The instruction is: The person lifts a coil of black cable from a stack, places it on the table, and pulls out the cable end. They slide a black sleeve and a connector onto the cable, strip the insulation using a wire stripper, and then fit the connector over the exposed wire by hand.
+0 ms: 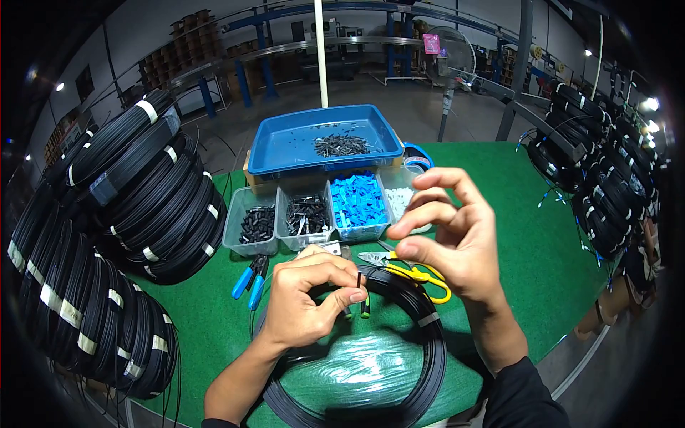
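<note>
Pinching a slim black cable end (359, 279) in the head view, the left hand (305, 296) is closing its thumb and index finger on it, with hardly any gap between the tips. The cable end is standing nearly upright there, its long axis running up and down across the thumb tip and its top showing by the index finger. Two green-tipped pieces (366, 307) are sitting just below the thumb; whether they are joining onto the held end, I cannot tell.

The right hand (457, 242) is hovering up and to the right, well apart from that grip. Its fingers are curling loosely and its thumb is standing away from them, leaving a wide gap in which nothing is showing. From this hand, the cable end is lying down and to the left, on the side its thumb and fingertips are facing; the left hand, already touching it, is clearly the nearer.

Under both hands, a black cable coil (435, 357) is resting on the green mat (514, 207). A yellow-handled tool (444, 289) is lying between the hands and beyond the coil's edge, with blue parts (357, 201) filling a bin farther off.
</note>
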A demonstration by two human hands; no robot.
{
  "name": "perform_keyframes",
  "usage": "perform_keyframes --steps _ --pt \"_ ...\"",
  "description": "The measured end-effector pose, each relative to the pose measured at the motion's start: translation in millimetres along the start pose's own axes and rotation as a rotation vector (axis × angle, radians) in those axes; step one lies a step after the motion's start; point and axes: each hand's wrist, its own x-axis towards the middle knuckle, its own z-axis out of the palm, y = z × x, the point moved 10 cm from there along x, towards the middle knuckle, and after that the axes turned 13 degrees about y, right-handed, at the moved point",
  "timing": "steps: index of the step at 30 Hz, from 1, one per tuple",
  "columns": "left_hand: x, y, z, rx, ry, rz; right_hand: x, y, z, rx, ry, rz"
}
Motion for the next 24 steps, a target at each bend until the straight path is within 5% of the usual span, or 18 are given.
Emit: perform_keyframes --steps 6,24 --pt "-1.8 18.2 -13.9 0.173 0.186 0.105 -18.1 4.5 29.5 -0.021 -0.114 -0.051" --pt "-4.0 34.1 -0.4 0.247 0.096 0.133 -11.3 -13.6 12.1 -0.066 -0.039 -0.045"
